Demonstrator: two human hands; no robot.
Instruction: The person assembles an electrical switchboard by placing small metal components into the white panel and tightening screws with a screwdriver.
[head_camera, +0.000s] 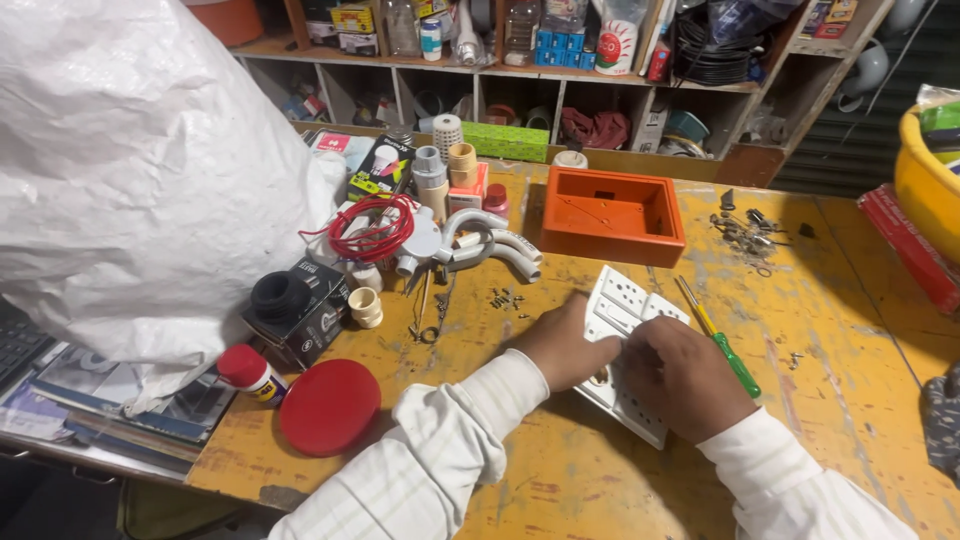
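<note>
A white switch-and-socket plate (625, 310) lies flat on the worn yellow worktable (560, 470). My left hand (562, 345) rests on the plate's left edge with its fingers pressing down on it. My right hand (683, 378) covers the plate's lower middle, fingers curled onto it. A small brass part shows between the two hands; I cannot tell which hand grips it. A green-handled screwdriver (722, 342) lies on the table just right of the plate, untouched.
An orange plastic box (612, 214) sits behind the plate. Loose screws (503, 299), white pipe bends (495, 248), red wire coil (372, 233), a black box (300, 308), red lid (329, 405) and a big white sack (130, 170) crowd the left. Yellow tub (930, 180) at right edge.
</note>
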